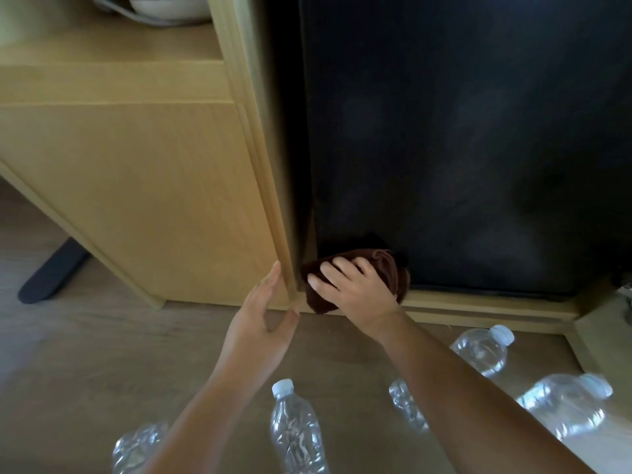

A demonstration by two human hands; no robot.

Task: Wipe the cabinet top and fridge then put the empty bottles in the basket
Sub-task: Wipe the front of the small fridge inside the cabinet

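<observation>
Head view: my right hand [355, 289] grips a brown cloth [376, 265] against the bottom left corner of the black fridge [461, 148]. My left hand [263, 319] rests open on the cabinet [136, 186] edge. Five clear bottles [295, 436] lie on the floor behind my arms; shifting back could roll them away. No basket is in view, and the cabinet top is cut off.

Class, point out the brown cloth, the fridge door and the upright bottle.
brown cloth [386, 265]: head view, its bunched top fold.
fridge door [461, 148]: head view, middle of the dark panel.
upright bottle [295, 436]: head view, its clear body.
</observation>
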